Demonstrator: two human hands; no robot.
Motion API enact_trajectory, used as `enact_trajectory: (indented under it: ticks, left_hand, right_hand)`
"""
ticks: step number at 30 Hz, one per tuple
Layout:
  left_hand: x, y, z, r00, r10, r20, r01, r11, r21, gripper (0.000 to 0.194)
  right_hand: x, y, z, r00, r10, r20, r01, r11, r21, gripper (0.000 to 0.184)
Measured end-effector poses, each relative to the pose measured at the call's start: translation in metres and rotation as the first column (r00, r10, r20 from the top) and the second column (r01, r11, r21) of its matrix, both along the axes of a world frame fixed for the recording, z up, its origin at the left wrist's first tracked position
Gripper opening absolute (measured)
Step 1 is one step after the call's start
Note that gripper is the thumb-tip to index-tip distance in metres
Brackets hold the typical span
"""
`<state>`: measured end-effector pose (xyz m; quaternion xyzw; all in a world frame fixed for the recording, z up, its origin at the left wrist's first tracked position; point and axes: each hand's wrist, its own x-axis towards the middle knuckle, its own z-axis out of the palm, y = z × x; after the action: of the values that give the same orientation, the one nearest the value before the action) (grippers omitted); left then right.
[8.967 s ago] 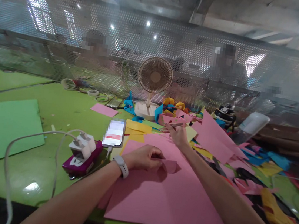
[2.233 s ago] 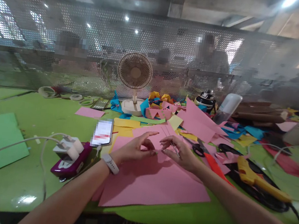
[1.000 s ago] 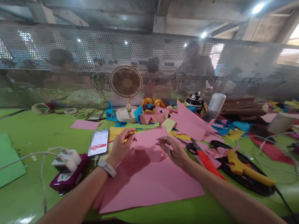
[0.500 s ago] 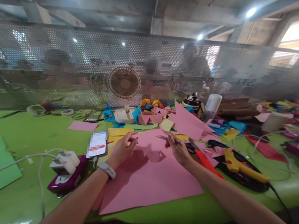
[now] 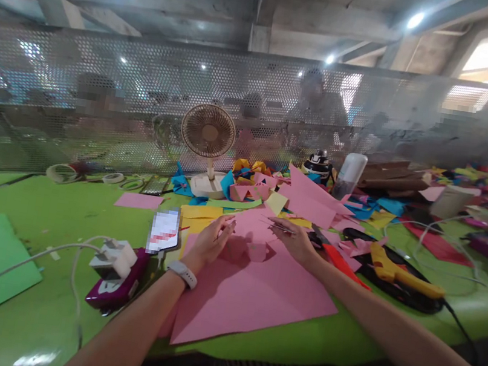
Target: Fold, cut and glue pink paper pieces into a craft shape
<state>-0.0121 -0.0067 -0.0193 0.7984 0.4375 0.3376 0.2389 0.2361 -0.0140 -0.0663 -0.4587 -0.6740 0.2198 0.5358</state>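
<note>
A large pink paper sheet (image 5: 248, 306) lies at a slant in front of me, with a small folded pink paper piece (image 5: 256, 250) on its upper part. My left hand (image 5: 211, 240) rests over the sheet's left side, fingers loosely bent and apart, with nothing visible in them. On the other side of the small piece, my right hand (image 5: 297, 243) is closed on a thin greyish stick-like thing (image 5: 278, 225), too blurred to name. Both hands cast shadows on the pink sheet.
A phone (image 5: 164, 231) and a purple power strip (image 5: 116, 286) with white chargers lie left. A yellow glue gun (image 5: 400, 273) rests on a black tray at right. Behind are a fan (image 5: 208, 135), heaped paper scraps (image 5: 310, 199) and a perforated metal screen (image 5: 135, 112), with people beyond it.
The view has shifted slightly, so everything sits a little further right and mostly higher. My right hand's fingers have straightened and lowered somewhat; my left hand is nearly unchanged.
</note>
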Motion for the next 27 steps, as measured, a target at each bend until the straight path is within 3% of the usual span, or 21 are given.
enact_trajectory:
  ticks: [6, 11, 15, 20, 23, 27]
  left_hand:
    - [-0.001, 0.002, -0.002, 1.0, 0.0, -0.025, 0.001, 1.0, 0.027, 0.048]
    - [-0.001, 0.002, -0.002, 0.999, -0.012, -0.032, 0.012, 1.0, 0.008, 0.049]
    - [-0.001, 0.002, -0.001, 0.999, -0.016, -0.049, 0.018, 0.999, 0.035, 0.05]
    - [-0.001, 0.002, 0.0, 0.997, -0.028, -0.068, 0.03, 0.999, 0.037, 0.05]
    - [0.0, 0.003, 0.0, 0.997, -0.044, -0.062, 0.046, 0.999, 0.026, 0.051]
    - [0.0, 0.003, -0.002, 0.993, -0.101, -0.059, 0.102, 0.995, 0.012, 0.051]
  right_hand:
    - [0.019, -0.001, 0.013, 0.991, 0.0, 0.134, -0.003, 1.0, 0.017, 0.021]
    - [0.029, 0.001, 0.023, 0.987, -0.102, 0.124, 0.099, 0.995, 0.035, 0.028]
    - [0.042, -0.007, 0.05, 0.986, -0.132, 0.104, 0.129, 0.991, 0.043, 0.028]
    - [0.073, -0.043, 0.09, 0.978, -0.085, 0.193, 0.093, 0.995, -0.034, 0.025]
    - [0.105, -0.075, 0.096, 0.893, -0.089, 0.441, 0.159, 0.979, -0.125, 0.026]
    - [0.17, -0.119, 0.08, 0.689, -0.225, 0.689, 0.381, 0.921, -0.08, 0.03]
